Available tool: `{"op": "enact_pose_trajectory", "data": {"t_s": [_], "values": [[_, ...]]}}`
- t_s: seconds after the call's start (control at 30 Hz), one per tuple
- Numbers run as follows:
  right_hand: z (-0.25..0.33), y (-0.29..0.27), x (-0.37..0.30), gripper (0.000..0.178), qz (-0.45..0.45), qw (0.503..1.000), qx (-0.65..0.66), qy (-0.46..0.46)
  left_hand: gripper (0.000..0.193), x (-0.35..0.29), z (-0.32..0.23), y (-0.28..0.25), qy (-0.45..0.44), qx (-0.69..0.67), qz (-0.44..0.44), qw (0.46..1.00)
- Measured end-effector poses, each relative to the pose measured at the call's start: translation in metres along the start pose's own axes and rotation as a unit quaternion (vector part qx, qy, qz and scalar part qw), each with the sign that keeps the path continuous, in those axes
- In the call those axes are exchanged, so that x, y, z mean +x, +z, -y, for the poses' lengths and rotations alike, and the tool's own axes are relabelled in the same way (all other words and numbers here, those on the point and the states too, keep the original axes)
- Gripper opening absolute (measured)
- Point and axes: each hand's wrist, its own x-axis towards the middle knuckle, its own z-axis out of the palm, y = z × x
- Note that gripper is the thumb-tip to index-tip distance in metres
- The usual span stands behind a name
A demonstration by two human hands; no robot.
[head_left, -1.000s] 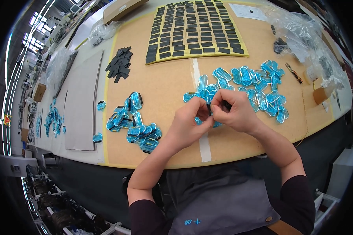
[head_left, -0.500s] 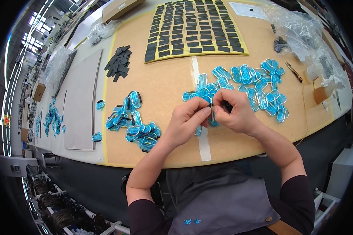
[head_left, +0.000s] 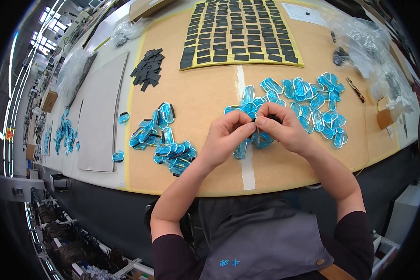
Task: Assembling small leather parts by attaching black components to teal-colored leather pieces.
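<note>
My left hand (head_left: 228, 136) and my right hand (head_left: 285, 133) meet fingertip to fingertip over a pile of blue oval pieces with whitish rims (head_left: 268, 95). Both pinch at one small spot where a bit of something dark shows; the fingers hide most of it. More dark material peeks out within the curled fingers of my right hand. Further ovals (head_left: 317, 119) spread out to the right. On the left lies another group of ovals (head_left: 175, 151), several with a black strip on one edge. Loose black strips (head_left: 148, 69) are heaped beyond that group.
At the back, a yellow-edged board (head_left: 184, 66) bears rows of black strips. Snips (head_left: 355, 90) and an orange-brown cup (head_left: 385, 119) sit at the right, near crumpled clear plastic (head_left: 359, 37). A grey flat sheet (head_left: 100, 116) and more blue pieces (head_left: 66, 133) lie far left.
The table has shifted slightly rightward in the view. My fingertips have drawn closer together, and my right thumb has moved up against the left fingertips.
</note>
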Motion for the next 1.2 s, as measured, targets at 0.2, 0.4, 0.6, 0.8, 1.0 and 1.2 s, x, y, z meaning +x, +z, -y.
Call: {"op": "enact_pose_trajectory", "data": {"t_s": [0.2, 0.4, 0.6, 0.8, 1.0, 1.2], "values": [[0.002, -0.007, -0.005, 0.014, 0.001, 0.996, 0.081, 0.026, 0.048, 0.004, -0.003, 0.009, 0.026, -0.034, 0.025, 0.999], [0.000, -0.010, -0.003, 0.012, 0.044, 0.981, 0.179, 0.062, 0.048, 0.003, -0.013, 0.005, 0.039, -0.088, 0.037, 0.995], [0.005, -0.005, -0.005, 0.014, 0.115, 0.931, 0.307, 0.158, 0.042, 0.000, -0.012, -0.002, 0.032, -0.125, 0.090, 0.988], [0.004, -0.003, -0.007, 0.014, 0.104, 0.929, 0.311, 0.173, 0.042, 0.000, -0.013, 0.000, 0.058, -0.041, 0.074, 0.995], [-0.002, -0.001, -0.010, 0.014, 0.042, 0.938, 0.291, 0.184, 0.023, 0.001, -0.013, -0.004, -0.005, -0.097, 0.084, 0.992], [-0.008, -0.001, -0.008, 0.017, -0.071, 0.996, 0.022, 0.051, 0.016, -0.001, -0.010, 0.003, 0.134, -0.023, 0.063, 0.989]]}}
